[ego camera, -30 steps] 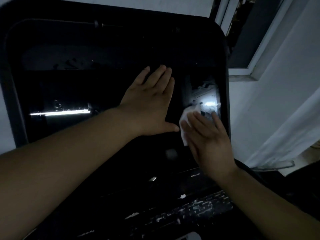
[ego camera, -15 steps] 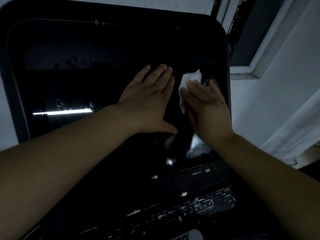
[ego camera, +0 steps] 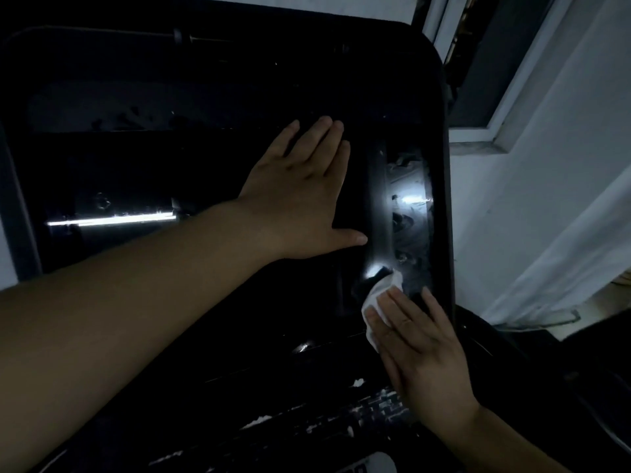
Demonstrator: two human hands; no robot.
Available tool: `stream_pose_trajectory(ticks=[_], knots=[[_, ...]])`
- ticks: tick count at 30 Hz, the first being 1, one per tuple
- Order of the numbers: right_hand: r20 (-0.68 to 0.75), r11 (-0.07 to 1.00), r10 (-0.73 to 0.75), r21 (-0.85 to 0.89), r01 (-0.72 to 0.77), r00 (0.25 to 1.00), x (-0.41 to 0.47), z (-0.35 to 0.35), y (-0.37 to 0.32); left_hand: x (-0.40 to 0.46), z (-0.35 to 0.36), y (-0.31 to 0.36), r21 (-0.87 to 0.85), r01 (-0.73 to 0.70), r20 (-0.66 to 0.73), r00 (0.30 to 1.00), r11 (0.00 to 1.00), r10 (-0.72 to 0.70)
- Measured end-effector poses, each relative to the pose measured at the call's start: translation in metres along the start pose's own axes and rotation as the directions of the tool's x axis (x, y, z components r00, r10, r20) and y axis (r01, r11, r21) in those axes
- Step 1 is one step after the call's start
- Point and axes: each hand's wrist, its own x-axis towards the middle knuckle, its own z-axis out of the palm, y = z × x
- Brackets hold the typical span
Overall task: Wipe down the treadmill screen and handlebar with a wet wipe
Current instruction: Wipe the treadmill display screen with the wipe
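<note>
The black treadmill screen [ego camera: 170,97] fills most of the dim view, glossy and reflecting light. My left hand [ego camera: 300,192] lies flat on its middle, fingers together, thumb out, holding nothing. My right hand [ego camera: 420,349] presses a white wet wipe [ego camera: 379,298] flat against the lower right part of the screen; the wipe shows above and left of my fingers. A wet, streaked strip [ego camera: 409,206] runs up the screen's right edge above the wipe. No handlebar can be made out in the dark.
A worn black panel with peeling white marks [ego camera: 341,414] lies below the screen. A white wall [ego camera: 546,199] and a window frame [ego camera: 485,138] stand to the right, with a pale curtain [ego camera: 563,278] hanging lower right.
My right hand, with the wipe, went up the screen's right side and has now slid back down to its lower right. My left hand has stayed flat in place.
</note>
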Motion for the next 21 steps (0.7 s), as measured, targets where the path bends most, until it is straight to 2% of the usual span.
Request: stream_pose_trajectory(ticks=[10, 14, 18, 21], knots=[[-0.139, 0.994, 0.0, -0.108, -0.015, 0.99, 0.134, -0.01, 0.069, 0.009, 0.005, 0.003, 0.048, -0.01, -0.023, 1.0, 0.999, 0.012], [-0.196, 0.995, 0.003, -0.099, -0.023, 0.981, 0.175, -0.013, 0.084, 0.008, 0.004, 0.003, 0.056, -0.007, -0.026, 1.0, 0.998, 0.008], [-0.181, 0.996, 0.027, -0.08, -0.042, 0.983, 0.179, -0.014, 0.086, 0.008, 0.004, 0.003, 0.06, -0.011, -0.024, 1.0, 0.998, 0.013], [-0.138, 0.996, 0.039, -0.074, -0.049, 0.99, 0.145, -0.013, 0.077, 0.008, 0.005, 0.001, 0.052, -0.011, -0.03, 0.999, 0.999, 0.013]])
